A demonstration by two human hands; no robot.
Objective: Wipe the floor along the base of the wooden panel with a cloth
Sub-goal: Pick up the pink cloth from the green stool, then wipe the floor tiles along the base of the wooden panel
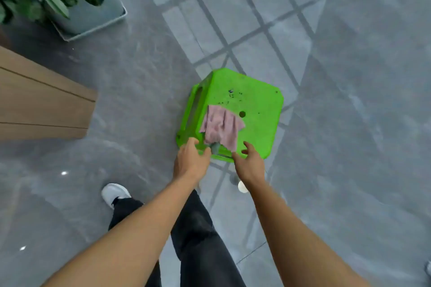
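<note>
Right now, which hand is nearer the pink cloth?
Left. The left hand is at the near edge of the pink cloth, fingers by its hanging corner. The right hand hovers just beside it, over the green stool.

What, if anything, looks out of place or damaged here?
The bright green plastic stool has dark scuffs and specks across its seat. A crumpled pink cloth lies on it, not yet on the floor by the brown wooden panel. Nothing is spilled.

No readable text or labels
</note>
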